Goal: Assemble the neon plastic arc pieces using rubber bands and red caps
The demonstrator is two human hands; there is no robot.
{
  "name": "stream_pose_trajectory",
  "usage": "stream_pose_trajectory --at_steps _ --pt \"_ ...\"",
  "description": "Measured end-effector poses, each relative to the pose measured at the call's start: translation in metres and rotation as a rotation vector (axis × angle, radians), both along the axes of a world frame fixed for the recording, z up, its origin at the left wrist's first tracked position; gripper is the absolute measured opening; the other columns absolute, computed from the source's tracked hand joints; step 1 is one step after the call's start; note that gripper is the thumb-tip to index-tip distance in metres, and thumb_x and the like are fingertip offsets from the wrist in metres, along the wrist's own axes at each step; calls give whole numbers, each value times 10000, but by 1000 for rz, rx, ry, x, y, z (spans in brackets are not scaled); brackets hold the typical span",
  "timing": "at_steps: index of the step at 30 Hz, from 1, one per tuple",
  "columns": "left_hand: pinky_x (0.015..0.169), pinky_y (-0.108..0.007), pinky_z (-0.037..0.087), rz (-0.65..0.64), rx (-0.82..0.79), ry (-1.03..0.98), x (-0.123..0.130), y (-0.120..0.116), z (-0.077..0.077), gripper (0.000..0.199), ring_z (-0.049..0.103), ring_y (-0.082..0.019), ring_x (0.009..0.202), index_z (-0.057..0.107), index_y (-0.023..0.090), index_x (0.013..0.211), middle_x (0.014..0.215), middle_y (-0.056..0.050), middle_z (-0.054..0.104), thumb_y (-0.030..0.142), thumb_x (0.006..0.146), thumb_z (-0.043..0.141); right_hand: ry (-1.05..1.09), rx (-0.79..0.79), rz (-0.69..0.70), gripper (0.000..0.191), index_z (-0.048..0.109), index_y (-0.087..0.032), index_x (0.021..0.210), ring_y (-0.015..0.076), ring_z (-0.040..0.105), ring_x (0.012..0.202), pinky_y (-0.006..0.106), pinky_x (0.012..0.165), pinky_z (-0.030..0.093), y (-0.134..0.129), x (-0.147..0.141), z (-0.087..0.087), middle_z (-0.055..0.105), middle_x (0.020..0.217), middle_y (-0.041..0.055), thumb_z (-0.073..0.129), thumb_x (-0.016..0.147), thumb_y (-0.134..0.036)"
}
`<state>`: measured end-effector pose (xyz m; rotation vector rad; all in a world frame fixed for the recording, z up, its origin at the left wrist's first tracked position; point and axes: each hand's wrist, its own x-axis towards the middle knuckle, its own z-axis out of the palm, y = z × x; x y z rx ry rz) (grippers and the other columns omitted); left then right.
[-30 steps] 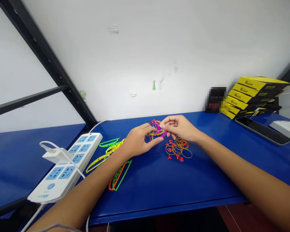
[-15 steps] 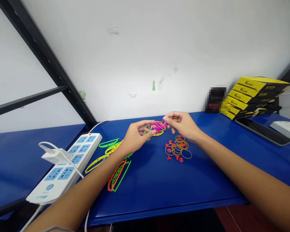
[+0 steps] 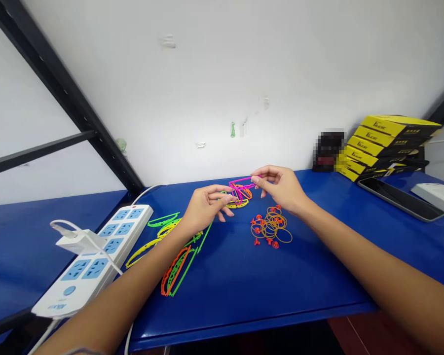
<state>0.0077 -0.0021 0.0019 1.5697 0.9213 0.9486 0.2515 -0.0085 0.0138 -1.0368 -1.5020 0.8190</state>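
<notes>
Both my hands are raised over the far middle of the blue table. My right hand (image 3: 279, 186) pinches one end of a magenta plastic bow-shaped piece (image 3: 242, 186), which has a thin straight edge and a curved, holed edge. My left hand (image 3: 210, 203) has its thumb and index finger closed at the left end of the magenta plastic, partly hiding it. Behind and below the fingers lie a yellow curved piece (image 3: 237, 203) and an orange one (image 3: 247, 192). A thin green strip (image 3: 206, 236) slants down beneath my left hand.
Tan rubber bands (image 3: 269, 229) and small red pegs (image 3: 276, 244) lie right of centre. Green, orange and yellow pieces (image 3: 177, 270) rest near my left forearm. A white power strip (image 3: 129, 231) stands left; a phone (image 3: 399, 198) and yellow boxes (image 3: 377, 143) are right.
My hands have moved slightly apart, with the magenta plastic spread more between them. A green strip that was by my left fingers now lies lower, under that hand. The view has shifted slightly.
</notes>
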Motion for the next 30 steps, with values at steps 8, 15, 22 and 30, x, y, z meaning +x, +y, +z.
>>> stream_pose_trajectory --at_steps 8,15,22,30 --pt "820 -364 651 311 833 335 -6 1 -4 341 778 -228 950 699 181 1293 1211 -119 791 324 983 723 47 -64 56 396 785 -159 1001 137 686 569 320 616 612 -5 -5 -1 800 880 69 871 822 -501" --pt "959 -448 599 148 1478 555 -13 2 8 294 718 -286 1118 720 199 1292 1215 -128 790 263 1005 727 216 -221 292 414 794 -181 1024 209 793 794 371 780 677 -11 -17 -2 818 858 71 932 770 -477" --pt "768 -282 610 240 1309 497 -14 3 1 216 789 -185 827 768 182 1207 1004 -75 842 261 1081 611 -130 -124 239 382 786 -176 1033 163 676 672 301 597 530 -17 -13 4 764 807 55 777 907 -537" --pt "687 -233 596 352 1010 407 -10 1 -1 179 791 -167 714 761 170 1088 894 -37 839 321 1017 696 -787 -253 425 175 783 -171 854 154 612 665 282 611 418 -13 6 5 736 756 32 805 872 -344"
